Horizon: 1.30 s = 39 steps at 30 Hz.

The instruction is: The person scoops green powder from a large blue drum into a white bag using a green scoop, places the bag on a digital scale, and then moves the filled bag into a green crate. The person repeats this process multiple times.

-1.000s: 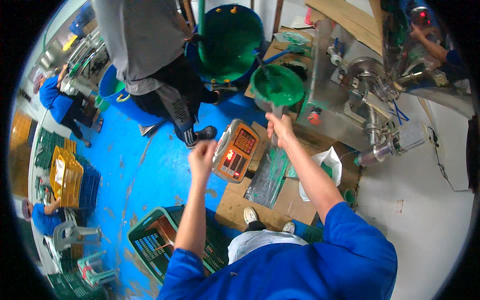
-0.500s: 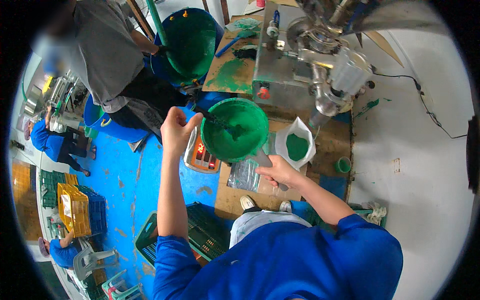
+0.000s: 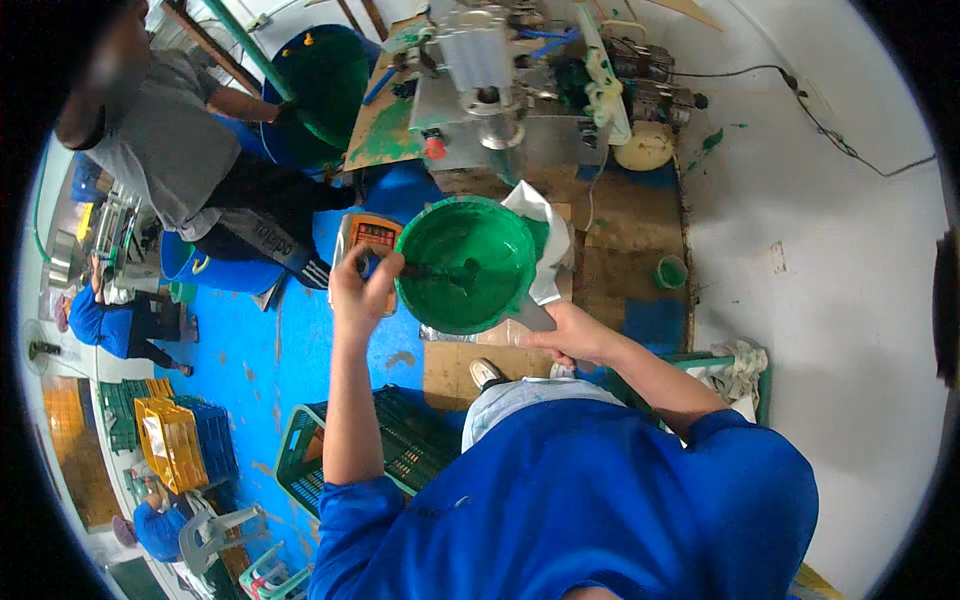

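Right hand fingers wrapped round handle, scoop just beyond them; left hand fingers pinching dark stick. Scoop likely stiff, front-heavy, paste-slick; grip handle.

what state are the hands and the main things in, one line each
left hand: closed on the stick
right hand: closed on the scoop
stick: dark, reaching into the scoop
scoop: held up, green inside
white bag: open, partly hidden by the scoop
scale: partly hidden, on or off unclear
cup: upright, green-stained
blue tub: open, green inside
green crate: open on top
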Motion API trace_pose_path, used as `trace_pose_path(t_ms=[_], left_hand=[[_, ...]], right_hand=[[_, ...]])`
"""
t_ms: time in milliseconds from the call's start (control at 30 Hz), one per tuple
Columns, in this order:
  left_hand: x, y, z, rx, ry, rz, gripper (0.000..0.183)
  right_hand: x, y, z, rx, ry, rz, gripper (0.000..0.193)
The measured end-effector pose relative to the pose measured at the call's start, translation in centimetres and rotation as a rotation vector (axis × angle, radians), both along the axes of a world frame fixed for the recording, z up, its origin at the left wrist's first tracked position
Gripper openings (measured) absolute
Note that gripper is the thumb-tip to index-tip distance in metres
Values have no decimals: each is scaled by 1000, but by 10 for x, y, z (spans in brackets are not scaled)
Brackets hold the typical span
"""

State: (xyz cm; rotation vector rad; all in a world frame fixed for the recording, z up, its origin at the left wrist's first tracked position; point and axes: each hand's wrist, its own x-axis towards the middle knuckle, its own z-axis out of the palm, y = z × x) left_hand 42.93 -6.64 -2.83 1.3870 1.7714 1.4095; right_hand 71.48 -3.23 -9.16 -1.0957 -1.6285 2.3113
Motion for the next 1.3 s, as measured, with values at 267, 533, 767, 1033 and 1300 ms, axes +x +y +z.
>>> trace_pose_path(t_ms=[267, 533, 767, 1033, 1300], left_hand=[[47, -16, -29, 136, -386, 228, 9], [58, -16, -53, 187, -689, 324, 8], [52, 0, -50, 244, -698, 386, 6], [55, 24, -73, 354, -554, 465, 11], [101, 35, -117, 306, 412, 21, 13]], right_hand=[[46, -1, -8, -1, -30, -74, 20], [61, 2, -5, -16, -17, -155, 17], [70, -1, -1, 13, -67, -230, 18], [139, -43, 5, -21, -205, -392, 18], [152, -62, -21, -67, -229, -570, 18]])
